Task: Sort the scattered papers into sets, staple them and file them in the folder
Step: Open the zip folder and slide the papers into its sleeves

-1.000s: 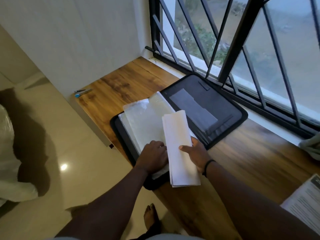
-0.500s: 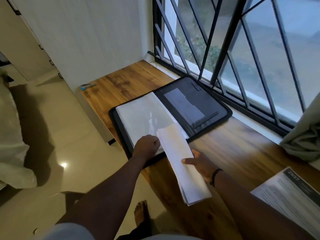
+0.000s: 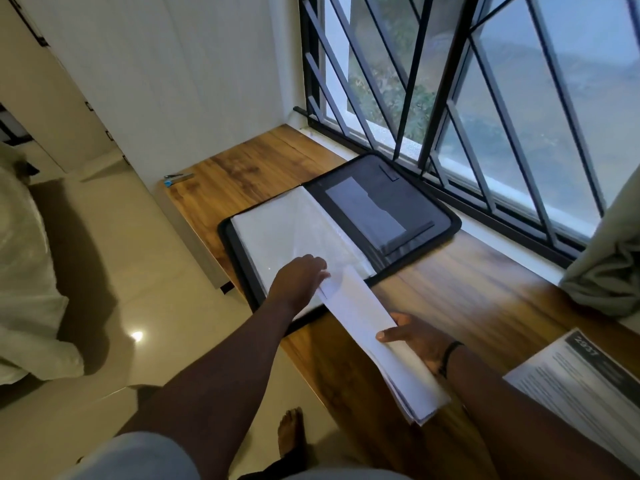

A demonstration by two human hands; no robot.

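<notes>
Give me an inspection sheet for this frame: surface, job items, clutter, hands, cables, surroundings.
Surface: wooden ledge under the barred window.
Job's things: black folder lying open, clear sleeves showing; paper set angled into the sleeves; printed sheets at right.
Clutter: small blue-tipped tool at the ledge's far left corner.
Hands: left hand at the sleeve opening, grip unclear; right hand holds the paper set.
Cables: nothing seen.
Surroundings: curtain, tiled floor.

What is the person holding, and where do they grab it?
The right hand grips a stack of papers along its right edge, near the middle. The left hand touches the stack's far end at the open folder; whether it grips cannot be told.
</notes>
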